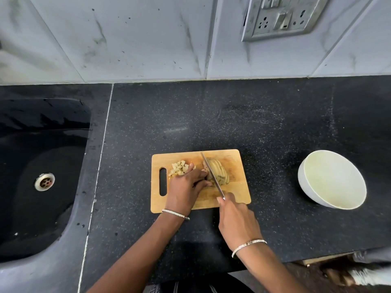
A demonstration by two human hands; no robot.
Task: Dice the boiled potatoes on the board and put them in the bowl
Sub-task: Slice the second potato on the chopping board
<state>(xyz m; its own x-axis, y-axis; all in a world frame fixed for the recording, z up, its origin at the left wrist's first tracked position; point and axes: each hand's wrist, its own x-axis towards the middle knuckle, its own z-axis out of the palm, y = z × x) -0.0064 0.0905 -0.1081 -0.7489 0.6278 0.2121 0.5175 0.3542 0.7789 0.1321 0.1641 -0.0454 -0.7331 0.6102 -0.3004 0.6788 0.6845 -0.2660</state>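
A wooden cutting board point(230, 199) lies on the black counter. On it, a sliced potato point(219, 172) sits at the centre right, and a small heap of diced potato pieces point(178, 167) lies at the upper left. My left hand point(186, 187) holds the potato's left side with curled fingers. My right hand point(237, 218) grips the handle of a knife point(211, 174), whose blade lies across the potato. A white bowl point(332, 180) stands empty to the right of the board.
A black sink point(38, 166) with a steel drain point(44, 182) fills the left side. A tiled wall with a switch and socket plate point(281, 15) rises behind the counter. The counter's front edge runs at the lower right.
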